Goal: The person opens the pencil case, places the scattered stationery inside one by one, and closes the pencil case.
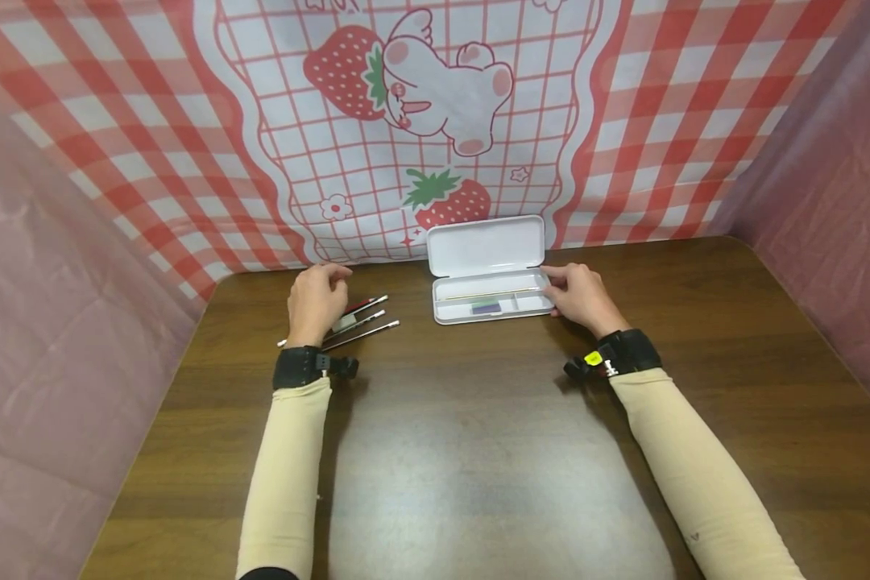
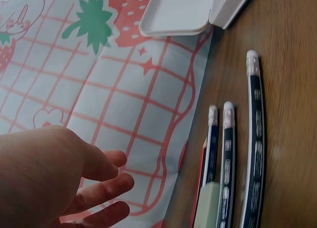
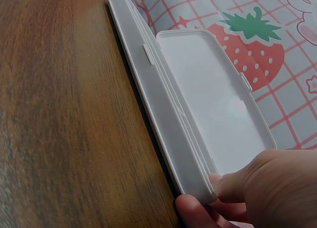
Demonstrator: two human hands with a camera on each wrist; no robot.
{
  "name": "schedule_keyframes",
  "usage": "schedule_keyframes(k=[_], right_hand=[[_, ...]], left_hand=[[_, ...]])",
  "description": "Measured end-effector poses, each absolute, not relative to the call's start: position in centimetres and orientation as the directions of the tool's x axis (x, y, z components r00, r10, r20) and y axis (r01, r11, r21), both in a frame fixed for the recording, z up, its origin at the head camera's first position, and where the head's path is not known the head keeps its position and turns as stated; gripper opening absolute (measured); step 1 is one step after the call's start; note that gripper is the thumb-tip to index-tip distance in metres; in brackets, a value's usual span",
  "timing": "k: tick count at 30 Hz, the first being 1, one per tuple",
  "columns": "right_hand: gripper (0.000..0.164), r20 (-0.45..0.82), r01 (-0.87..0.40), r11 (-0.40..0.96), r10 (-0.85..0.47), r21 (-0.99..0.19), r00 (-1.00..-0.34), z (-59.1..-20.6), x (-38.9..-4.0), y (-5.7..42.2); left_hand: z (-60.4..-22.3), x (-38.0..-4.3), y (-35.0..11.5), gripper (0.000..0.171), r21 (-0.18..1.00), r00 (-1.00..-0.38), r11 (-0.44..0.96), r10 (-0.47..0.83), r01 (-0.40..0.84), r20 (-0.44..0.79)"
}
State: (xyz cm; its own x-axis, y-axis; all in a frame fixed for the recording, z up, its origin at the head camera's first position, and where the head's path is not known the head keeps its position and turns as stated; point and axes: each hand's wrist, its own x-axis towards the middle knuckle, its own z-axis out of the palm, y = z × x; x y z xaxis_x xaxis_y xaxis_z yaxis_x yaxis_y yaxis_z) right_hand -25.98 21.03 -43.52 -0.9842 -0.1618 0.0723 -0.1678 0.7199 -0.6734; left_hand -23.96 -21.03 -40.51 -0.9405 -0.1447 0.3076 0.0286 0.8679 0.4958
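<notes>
Right hand (image 1: 586,298) pinches the end wall of an open white pencil case (image 1: 478,284) at its 3 o'clock, thumb over the rim and fingers outside. The case stands flat near the back edge of the tabletop (image 1: 493,451), its lid (image 1: 487,246) raised at 12 o'clock. Inside, a slim gold-coloured stick (image 1: 493,292) lies lengthwise, with a small purple-and-green block (image 1: 486,308) towards 6 o'clock; what each is, I cannot tell.

Just apart from the case, towards 9 o'clock, lie three dark pencils with white eraser ends (image 2: 227,158), a red pencil (image 2: 199,188) and a pale eraser (image 2: 208,205) among them. Left hand (image 1: 317,302) hovers beside them, fingers loosely bent and holding nothing.

Judging by this, the step in hand is steadying the case with the right hand while the left comes to the loose stationery. A next move there would call for the left hand to dip towards its own 4 o'clock and close on one piece without rolling its neighbours, the right keeping its pinch so the case does not slide.

Farther out, a strawberry-print cloth (image 1: 478,185) hangs at 12 o'clock and pink curtains (image 1: 834,209) at 2 and 10.
</notes>
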Motion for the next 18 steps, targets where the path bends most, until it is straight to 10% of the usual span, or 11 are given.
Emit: schedule_keyframes(k=[18], right_hand=[[0.045, 0.058, -0.154, 0.721, -0.157, -0.676, -0.986, -43.4, -25.8, 21.0]], left_hand=[[-40.8, -23.1, -23.8, 0.029, 0.498, -0.937, 0.866, -0.213, -0.050, 0.276]])
